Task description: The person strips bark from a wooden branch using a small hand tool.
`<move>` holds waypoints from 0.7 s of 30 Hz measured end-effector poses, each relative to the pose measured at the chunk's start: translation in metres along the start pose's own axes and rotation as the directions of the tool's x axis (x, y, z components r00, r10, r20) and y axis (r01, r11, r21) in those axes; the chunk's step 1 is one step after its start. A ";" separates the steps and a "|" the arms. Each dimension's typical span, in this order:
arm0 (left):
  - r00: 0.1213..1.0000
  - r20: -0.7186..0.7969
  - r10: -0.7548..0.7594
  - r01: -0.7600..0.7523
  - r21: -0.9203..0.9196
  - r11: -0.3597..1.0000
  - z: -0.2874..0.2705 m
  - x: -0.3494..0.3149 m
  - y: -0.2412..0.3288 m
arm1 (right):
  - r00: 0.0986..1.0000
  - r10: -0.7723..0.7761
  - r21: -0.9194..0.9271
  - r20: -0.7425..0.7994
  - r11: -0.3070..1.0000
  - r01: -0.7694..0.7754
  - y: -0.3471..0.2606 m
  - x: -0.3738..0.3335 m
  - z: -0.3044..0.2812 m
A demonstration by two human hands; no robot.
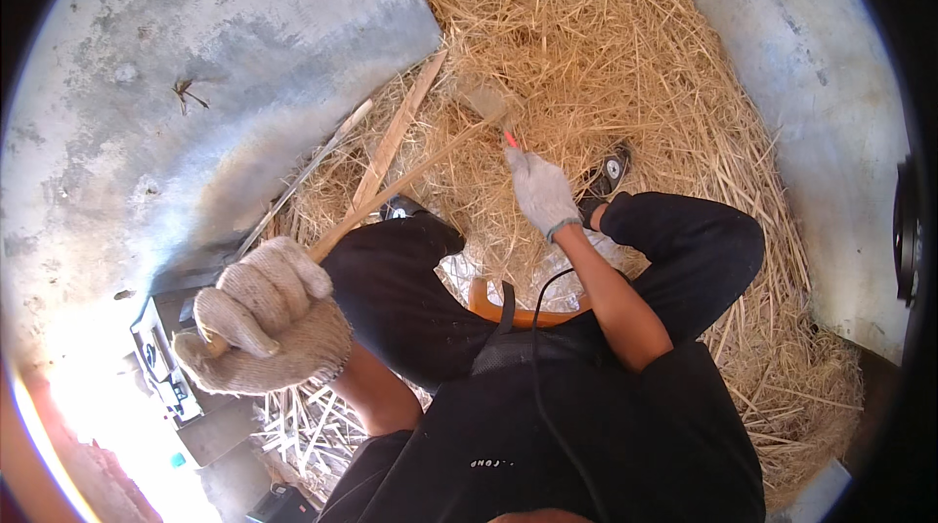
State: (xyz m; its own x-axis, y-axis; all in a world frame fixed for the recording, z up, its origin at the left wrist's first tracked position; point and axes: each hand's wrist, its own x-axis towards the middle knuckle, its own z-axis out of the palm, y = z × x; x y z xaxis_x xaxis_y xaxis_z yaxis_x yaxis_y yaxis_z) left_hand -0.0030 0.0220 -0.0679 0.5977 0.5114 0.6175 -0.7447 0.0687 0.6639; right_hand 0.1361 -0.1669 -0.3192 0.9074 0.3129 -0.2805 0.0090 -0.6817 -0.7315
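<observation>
My left hand [264, 327], in a knitted work glove, is raised close to the camera and closed around the end of a long wooden handle [391, 193]. The handle runs up and right to a flat metal blade [486, 99] lying on the straw pile [586, 44]. Lower down and to the right, my gloved right hand [540, 193] grips a thin red-tipped object [509, 139] just below the blade; what the object is I cannot tell. Both hands hover over the straw in front of my knees.
A flat wooden slat [396, 132] and a thin stick [303, 176] lie at the straw's left edge. Bare concrete floor [195, 64] surrounds the pile. I sit on an orange stool [486, 303], shoes [611, 171] in the straw. White items [161, 362] lie lower left.
</observation>
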 end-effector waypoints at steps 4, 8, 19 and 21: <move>1.000 -0.018 0.014 -0.013 0.014 1.000 0.002 0.004 -0.006 | 0.981 -0.134 0.199 0.143 0.974 0.104 -0.056 -0.043 -0.020; 0.981 0.187 -0.045 0.070 -0.129 0.989 -0.005 0.004 -0.002 | 0.985 -0.054 -0.098 0.163 0.993 0.071 -0.017 0.002 0.017; 0.998 0.053 -0.023 0.029 -0.110 0.994 -0.024 0.004 -0.004 | 0.998 -0.006 0.052 -0.057 0.999 0.009 0.005 0.003 0.005; 0.995 0.093 -0.030 0.039 -0.100 0.994 -0.024 0.008 -0.005 | 0.991 -0.133 0.041 0.004 0.990 0.133 -0.009 0.003 0.009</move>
State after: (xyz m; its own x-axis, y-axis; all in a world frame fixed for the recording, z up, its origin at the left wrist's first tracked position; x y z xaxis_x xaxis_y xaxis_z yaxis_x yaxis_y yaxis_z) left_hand -0.0018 0.0463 -0.0759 0.6447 0.4268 0.6342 -0.7467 0.1739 0.6421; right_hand 0.1352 -0.1538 -0.3186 0.8966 0.4032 -0.1830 0.1119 -0.6061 -0.7874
